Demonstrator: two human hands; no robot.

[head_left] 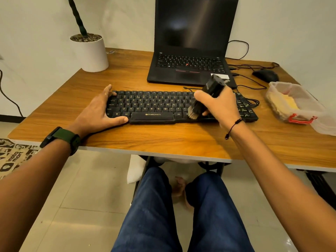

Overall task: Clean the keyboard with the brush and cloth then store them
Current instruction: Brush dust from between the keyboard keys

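Black plastic fills my right hand (221,106): I see its grip curled tight round the chunky handle of the brush (203,99), thumb across the front, handle tilted up and away toward the laptop (190,51). Its pale-tipped bristles splay against the keys at the right of the spacebar row on the keyboard (154,106). My left hand (100,111) has its grip spread wide, fingers straight over the keyboard's left end and thumb laid along its front edge, bracing it on the wood-grain counter (163,140). Off to the right, well apart from both hands, I see a yellow cloth (285,103) folded inside a clear plastic box (309,108) with red latches
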